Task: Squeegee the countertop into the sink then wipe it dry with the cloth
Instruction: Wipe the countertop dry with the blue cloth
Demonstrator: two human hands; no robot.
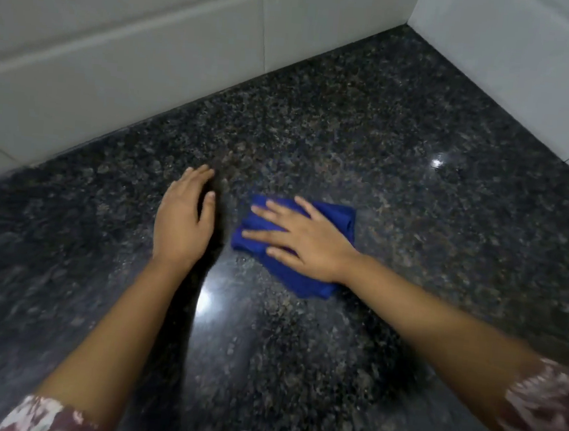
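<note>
My right hand point(308, 243) sits on folded blue cloth point(339, 216) on speckled dark granite countertop point(386, 138); left hand point(182, 222) just left; white tiled wall point(119, 46) behind.

1 view, worn on the person's head, looks forward and steeply down onto the dark speckled worktop point(430, 228), which fills most of the frame. The camera sits close above it: both forearms enter from the 2 bottom corners of the frame, and the left hand point(183, 220) and right hand point(308, 245) lie near the middle. It faces the worktop's far right corner, seen at the top right of centre, where the back tiled wall point(119, 46) meets the side wall point(529, 71). The wide lens bows the wall joints, and the frame's edges are blurred.
</note>
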